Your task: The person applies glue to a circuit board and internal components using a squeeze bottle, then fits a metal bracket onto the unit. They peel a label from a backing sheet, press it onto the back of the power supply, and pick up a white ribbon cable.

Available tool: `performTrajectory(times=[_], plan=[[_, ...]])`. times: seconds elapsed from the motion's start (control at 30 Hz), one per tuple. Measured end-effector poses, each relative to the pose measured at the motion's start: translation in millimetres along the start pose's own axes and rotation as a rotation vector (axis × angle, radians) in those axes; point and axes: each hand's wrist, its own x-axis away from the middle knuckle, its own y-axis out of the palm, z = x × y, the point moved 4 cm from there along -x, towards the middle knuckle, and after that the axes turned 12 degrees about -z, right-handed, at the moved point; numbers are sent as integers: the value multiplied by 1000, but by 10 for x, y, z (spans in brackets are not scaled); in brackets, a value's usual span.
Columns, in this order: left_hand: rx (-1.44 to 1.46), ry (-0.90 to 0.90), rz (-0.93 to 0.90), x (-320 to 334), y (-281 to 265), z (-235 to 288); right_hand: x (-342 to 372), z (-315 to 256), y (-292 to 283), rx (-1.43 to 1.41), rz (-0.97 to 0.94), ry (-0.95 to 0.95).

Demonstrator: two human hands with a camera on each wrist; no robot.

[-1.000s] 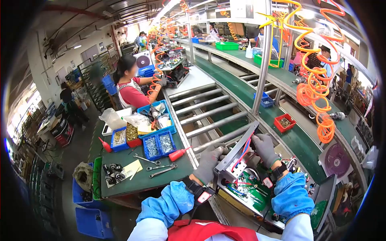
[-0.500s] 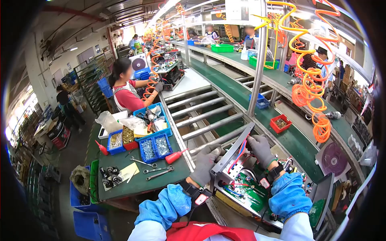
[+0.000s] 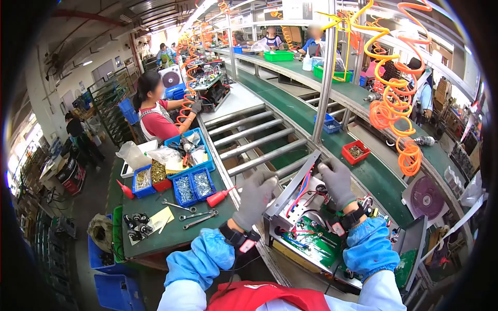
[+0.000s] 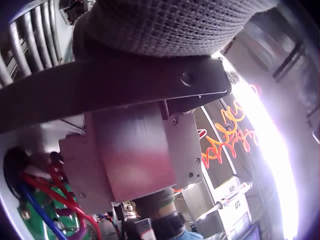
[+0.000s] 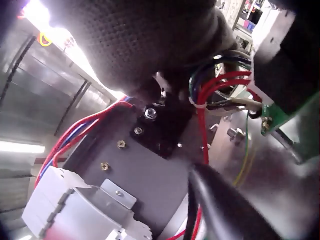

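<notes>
An upright grey metal panel (image 3: 291, 187) stands at the near end of a unit with a green circuit board (image 3: 316, 239). Beside the panel's outer face is my gloved left hand (image 3: 254, 201), its fingers loosely bent. The left wrist view shows that glove (image 4: 165, 27) over the edge of the panel (image 4: 115, 90). My gloved right hand (image 3: 338, 185) has its fingers curled at the panel's far end. In the right wrist view, the glove (image 5: 135, 40) partly hides a black plate (image 5: 162, 127) on the panel; red and blue wires (image 5: 80, 127) run alongside.
Rollers (image 3: 264, 139) lie ahead. On the left bench are wrenches (image 3: 199, 219), a red bottle (image 3: 219, 197) and blue screw bins (image 3: 184, 191). A red bin (image 3: 356, 152) sits on the green belt. Coiled orange hoses (image 3: 410, 155) hang at right; a person (image 3: 158, 123) works ahead-left.
My left hand has drawn back slightly left from the panel's near corner. My right hand stays at the panel's far end. The head view has shifted, moving the scene leftward.
</notes>
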Motion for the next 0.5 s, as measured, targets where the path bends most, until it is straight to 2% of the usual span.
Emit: performTrajectory(times=[0.07,0.1,0.2,0.33,0.43,0.5], plan=[[-335,235,-3,-7,25,408,111,-397,-54,-75,-86,-64],[-316,220,-12,7,88,577,173,-583,-44,-130,-163,-101],[-486,478,-57,-1,216,792,406,-1073,29,-264,-439,-166],[-437,529,-119,78,311,872,548,-1235,71,-480,-518,-121],[-480,635,-187,105,328,894,540,-1186,85,-625,-571,-53],[-272,522,-235,112,363,829,527,-1176,84,-722,-590,-26]])
